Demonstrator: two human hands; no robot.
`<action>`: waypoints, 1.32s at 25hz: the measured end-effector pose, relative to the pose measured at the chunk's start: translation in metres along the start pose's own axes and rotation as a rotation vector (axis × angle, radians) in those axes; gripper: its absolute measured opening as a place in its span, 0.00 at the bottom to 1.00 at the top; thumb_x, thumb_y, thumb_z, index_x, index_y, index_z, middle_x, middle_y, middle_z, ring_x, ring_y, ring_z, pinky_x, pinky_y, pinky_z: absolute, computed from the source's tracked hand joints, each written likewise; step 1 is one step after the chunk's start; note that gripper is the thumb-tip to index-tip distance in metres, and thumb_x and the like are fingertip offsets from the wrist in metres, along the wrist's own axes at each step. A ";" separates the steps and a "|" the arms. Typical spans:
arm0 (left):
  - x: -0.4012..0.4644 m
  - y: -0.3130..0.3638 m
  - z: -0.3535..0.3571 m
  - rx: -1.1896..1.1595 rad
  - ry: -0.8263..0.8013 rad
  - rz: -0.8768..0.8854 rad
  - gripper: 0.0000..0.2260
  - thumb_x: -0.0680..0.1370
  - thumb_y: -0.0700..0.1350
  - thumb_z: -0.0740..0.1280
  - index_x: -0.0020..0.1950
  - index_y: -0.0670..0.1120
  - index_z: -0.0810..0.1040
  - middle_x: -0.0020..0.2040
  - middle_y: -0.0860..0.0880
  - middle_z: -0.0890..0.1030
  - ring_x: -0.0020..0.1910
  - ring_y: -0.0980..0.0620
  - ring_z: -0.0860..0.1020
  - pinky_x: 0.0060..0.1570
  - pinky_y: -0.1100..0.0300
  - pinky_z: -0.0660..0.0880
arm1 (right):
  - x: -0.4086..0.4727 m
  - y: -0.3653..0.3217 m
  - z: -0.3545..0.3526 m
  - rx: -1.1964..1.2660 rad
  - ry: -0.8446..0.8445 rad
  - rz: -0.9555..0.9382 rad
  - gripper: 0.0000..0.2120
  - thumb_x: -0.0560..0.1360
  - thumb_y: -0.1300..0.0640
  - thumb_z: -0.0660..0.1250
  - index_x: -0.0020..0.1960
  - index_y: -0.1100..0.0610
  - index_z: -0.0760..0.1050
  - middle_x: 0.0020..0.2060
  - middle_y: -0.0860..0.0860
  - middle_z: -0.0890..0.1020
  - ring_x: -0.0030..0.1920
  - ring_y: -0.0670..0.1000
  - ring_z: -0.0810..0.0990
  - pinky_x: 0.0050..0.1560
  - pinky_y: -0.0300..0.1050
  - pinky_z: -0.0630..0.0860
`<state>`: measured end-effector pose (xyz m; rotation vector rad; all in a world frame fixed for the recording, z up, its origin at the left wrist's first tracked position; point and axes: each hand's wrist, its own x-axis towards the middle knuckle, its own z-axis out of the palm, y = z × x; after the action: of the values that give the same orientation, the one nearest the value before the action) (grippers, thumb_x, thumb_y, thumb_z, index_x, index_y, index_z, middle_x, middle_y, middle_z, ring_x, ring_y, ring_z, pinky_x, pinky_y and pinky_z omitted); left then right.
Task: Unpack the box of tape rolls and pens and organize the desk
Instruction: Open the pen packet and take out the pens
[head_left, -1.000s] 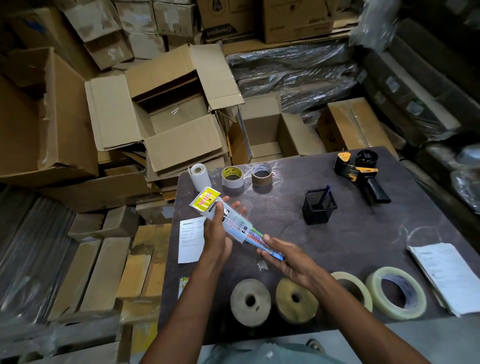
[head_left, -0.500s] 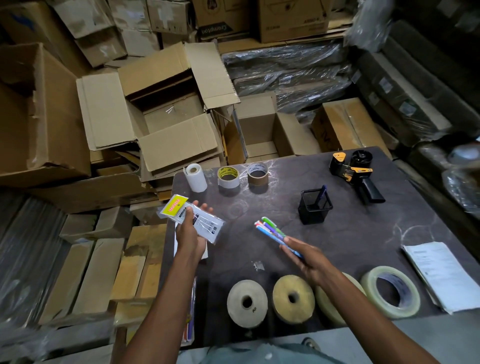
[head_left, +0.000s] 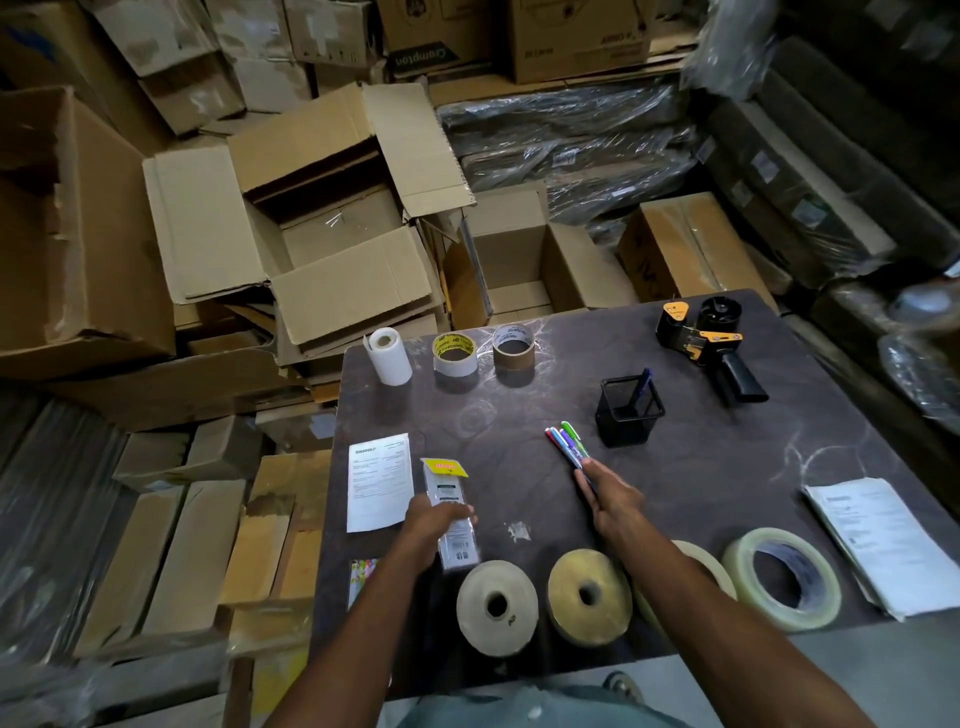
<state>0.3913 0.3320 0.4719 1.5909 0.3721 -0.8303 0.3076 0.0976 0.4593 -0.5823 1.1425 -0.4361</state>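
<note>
the dark desk (head_left: 701, 509) fills the lower right of the frame and looks mostly sorted: four big tape rolls (head_left: 497, 607) line the bottom edge and three small rolls (head_left: 455, 354) sit along its upper left edge. what seems left is the loose pens. the right hand (head_left: 613, 501), at centre, is closed around a bunch of pens (head_left: 569, 446) pointing toward the mesh pen cup (head_left: 627, 413), nothing between them. the left hand (head_left: 434, 522), lower centre, rests on the empty pen packet (head_left: 447, 499) lying flat; whether it grips it is unclear. a tape dispenser (head_left: 706, 343) sits at upper right, papers (head_left: 878, 540) at the right edge.
</note>
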 end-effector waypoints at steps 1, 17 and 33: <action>0.001 -0.006 -0.001 0.045 0.032 0.007 0.10 0.71 0.27 0.70 0.51 0.32 0.78 0.41 0.36 0.82 0.35 0.42 0.82 0.41 0.45 0.81 | 0.001 0.003 0.000 -0.019 0.009 -0.010 0.08 0.73 0.69 0.72 0.52 0.69 0.79 0.51 0.60 0.82 0.45 0.54 0.83 0.40 0.39 0.83; -0.021 -0.016 -0.006 0.401 0.268 0.207 0.10 0.70 0.41 0.74 0.46 0.52 0.76 0.43 0.51 0.82 0.43 0.48 0.82 0.48 0.52 0.80 | -0.018 0.006 -0.019 -1.149 0.043 -0.475 0.25 0.67 0.52 0.72 0.64 0.52 0.79 0.51 0.57 0.84 0.49 0.59 0.83 0.50 0.51 0.81; -0.047 -0.049 -0.068 0.263 0.542 0.399 0.06 0.67 0.47 0.68 0.41 0.57 0.80 0.41 0.53 0.83 0.43 0.50 0.82 0.48 0.47 0.80 | -0.068 0.049 0.034 -1.064 -0.481 -0.507 0.09 0.74 0.66 0.66 0.40 0.57 0.83 0.35 0.47 0.83 0.36 0.44 0.78 0.41 0.40 0.75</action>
<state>0.3476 0.4171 0.4691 2.0468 0.3162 -0.1335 0.3159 0.1833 0.4870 -1.8221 0.6746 -0.0554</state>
